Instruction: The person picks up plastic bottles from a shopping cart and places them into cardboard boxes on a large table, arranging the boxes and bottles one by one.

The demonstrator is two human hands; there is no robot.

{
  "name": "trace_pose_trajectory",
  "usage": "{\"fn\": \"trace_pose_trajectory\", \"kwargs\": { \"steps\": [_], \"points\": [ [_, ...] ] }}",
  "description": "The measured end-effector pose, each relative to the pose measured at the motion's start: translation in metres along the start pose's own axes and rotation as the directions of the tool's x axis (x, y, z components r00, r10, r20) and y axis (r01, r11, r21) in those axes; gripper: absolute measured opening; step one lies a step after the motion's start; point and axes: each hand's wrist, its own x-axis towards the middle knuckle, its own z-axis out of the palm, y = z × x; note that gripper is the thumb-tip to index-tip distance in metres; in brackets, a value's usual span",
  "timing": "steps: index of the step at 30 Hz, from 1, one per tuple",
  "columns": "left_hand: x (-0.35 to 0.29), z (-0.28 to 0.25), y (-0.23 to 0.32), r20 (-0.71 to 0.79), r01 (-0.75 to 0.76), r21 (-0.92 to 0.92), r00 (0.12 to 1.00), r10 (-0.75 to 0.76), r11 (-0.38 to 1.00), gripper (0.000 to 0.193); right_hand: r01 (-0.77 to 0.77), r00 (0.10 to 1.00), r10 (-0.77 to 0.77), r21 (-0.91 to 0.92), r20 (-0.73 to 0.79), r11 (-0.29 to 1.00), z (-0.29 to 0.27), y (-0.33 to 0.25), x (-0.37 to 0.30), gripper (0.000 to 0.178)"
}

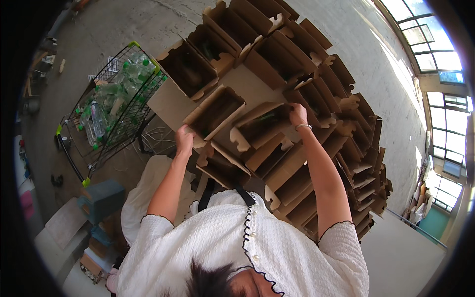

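Note:
Several open brown cardboard boxes stand close together on a table point(170, 103) in front of me. My left hand point(184, 140) is closed at the near left corner of one open cardboard box point(194, 117), its fingers on the edge. My right hand point(298, 115) grips the right end wall of another open cardboard box point(257, 142), which sits tilted among its neighbours. Something dark with a green glint point(267, 119) lies inside that box; its kind cannot be made out. Just below my left hand is a further open box point(222, 167).
To the left stands a black wire shopping cart point(139, 99) full of clear plastic bottles point(106, 106) with green caps. More open boxes point(361, 158) crowd the right side. A blue-grey stool point(105, 200) is at the lower left. Tall windows point(435, 54) line the far right.

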Motion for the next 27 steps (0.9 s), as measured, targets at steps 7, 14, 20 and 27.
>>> {"fn": "trace_pose_trajectory", "kwargs": {
  "steps": [7, 14, 20, 27],
  "points": [
    [-0.010, -0.037, -0.028, -0.046, 0.018, -0.112, 0.999, -0.024, 0.994, 0.046, -0.517, 0.733, 0.673, 0.567, -0.095, 0.642, 0.041, 0.111, 0.000, 0.014],
    [-0.018, -0.031, -0.027, -0.052, 0.039, 0.009, 0.998, -0.038, 0.999, 0.047, -0.444, 0.639, 0.769, 0.801, -0.032, 0.402, 0.051, 0.014, 0.006, 0.007],
    [-0.006, -0.040, -0.035, 0.045, 0.002, -0.055, 0.999, 0.001, 0.998, 0.040, -0.341, 0.719, 0.670, 0.933, 0.184, 0.111, 0.067, -0.015, 0.027, 0.018],
    [-0.004, -0.046, 0.003, 0.238, 0.270, 0.020, 0.934, -0.267, 0.963, 0.034, -0.534, 0.813, 0.332, 0.840, 0.478, 0.098, 0.034, -0.078, 0.024, 0.052]
  ]
}}
